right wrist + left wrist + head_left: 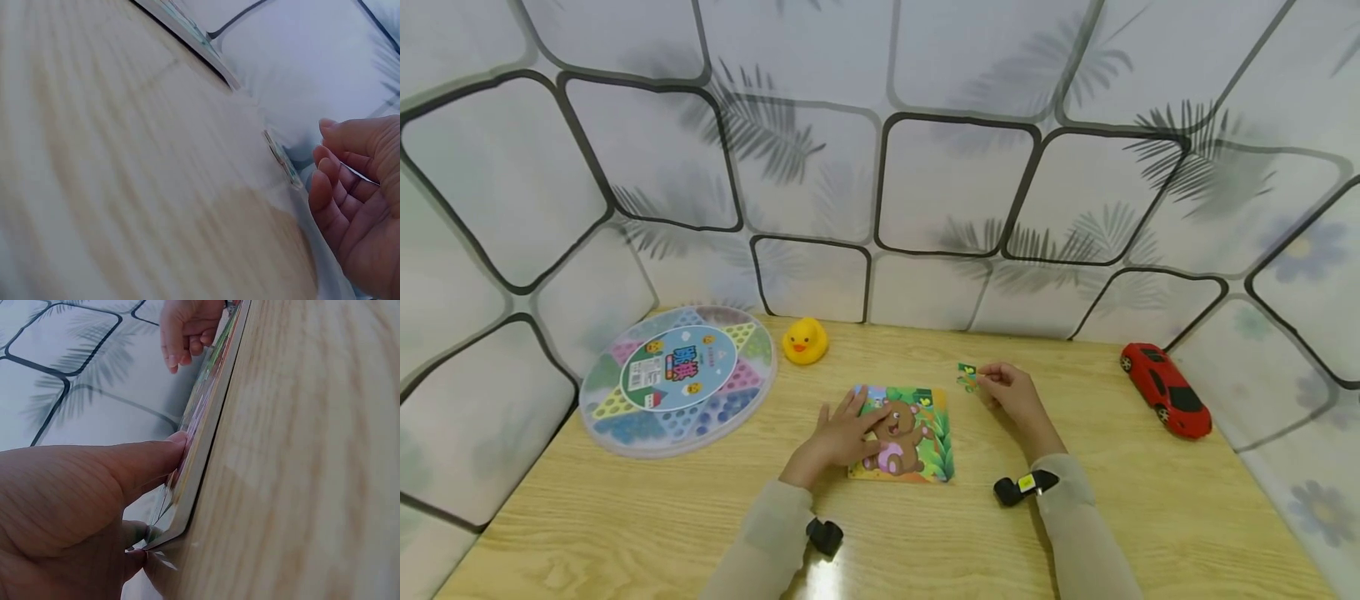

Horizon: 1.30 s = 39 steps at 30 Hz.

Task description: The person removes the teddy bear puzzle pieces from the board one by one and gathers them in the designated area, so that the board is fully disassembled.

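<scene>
A square jigsaw puzzle (916, 450) with a brown bear picture lies on the table. My left hand (841, 435) rests across its left side, fingers spread. In the left wrist view, the thumb of that left hand (75, 500) touches the picture while other fingertips sit at the board's edge. Right of the puzzle, green-and-orange puzzle pieces (966, 377) lie on the wood. My right hand (1011, 392) hovers beside them. In the right wrist view, the fingers of the right hand (362, 194) are loosely bent, with a small gap between them and the pieces (282, 161).
A round Chinese checkers set (752, 385) lies at the left, with a yellow rubber duck (805, 342) right of it. A red toy car (1167, 390) stands at the far right. Patterned cloth walls (955, 183) border the wooden table (640, 525).
</scene>
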Each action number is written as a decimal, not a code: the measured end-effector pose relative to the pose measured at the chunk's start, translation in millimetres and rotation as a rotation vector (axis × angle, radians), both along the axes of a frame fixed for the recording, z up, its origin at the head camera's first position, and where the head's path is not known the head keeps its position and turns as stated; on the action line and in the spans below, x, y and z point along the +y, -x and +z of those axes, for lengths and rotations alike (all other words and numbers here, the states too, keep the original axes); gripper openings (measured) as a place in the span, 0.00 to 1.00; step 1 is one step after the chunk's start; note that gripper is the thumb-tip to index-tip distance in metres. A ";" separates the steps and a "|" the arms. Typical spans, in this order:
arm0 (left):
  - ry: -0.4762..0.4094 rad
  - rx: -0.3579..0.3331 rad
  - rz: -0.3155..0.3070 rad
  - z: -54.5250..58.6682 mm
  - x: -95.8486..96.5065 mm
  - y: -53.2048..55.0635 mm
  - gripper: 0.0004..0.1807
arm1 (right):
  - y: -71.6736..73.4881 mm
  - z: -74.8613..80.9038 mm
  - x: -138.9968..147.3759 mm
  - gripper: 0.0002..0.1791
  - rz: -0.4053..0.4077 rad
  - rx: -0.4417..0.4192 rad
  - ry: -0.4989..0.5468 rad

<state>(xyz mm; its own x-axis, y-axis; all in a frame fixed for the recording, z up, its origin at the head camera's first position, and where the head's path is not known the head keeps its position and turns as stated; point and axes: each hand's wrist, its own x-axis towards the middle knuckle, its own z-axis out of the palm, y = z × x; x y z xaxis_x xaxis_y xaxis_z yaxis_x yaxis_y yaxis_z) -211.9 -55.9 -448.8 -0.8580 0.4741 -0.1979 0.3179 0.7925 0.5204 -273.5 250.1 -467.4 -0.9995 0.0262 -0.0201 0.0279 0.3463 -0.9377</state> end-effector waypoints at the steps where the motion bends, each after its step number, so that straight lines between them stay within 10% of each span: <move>1: 0.000 -0.001 0.000 0.7 0.0 0.0 0.31 | -1.4 1.1 -1.4 0.16 0.005 0.000 -0.004; 26: 0.005 -0.001 -0.004 -0.5 -0.5 0.5 0.32 | -22.6 11.0 -46.9 0.14 0.309 0.073 -0.015; 39: -0.003 -0.007 -0.001 -2.3 -0.6 1.2 0.32 | -35.6 16.9 -79.1 0.14 0.349 -0.035 -0.039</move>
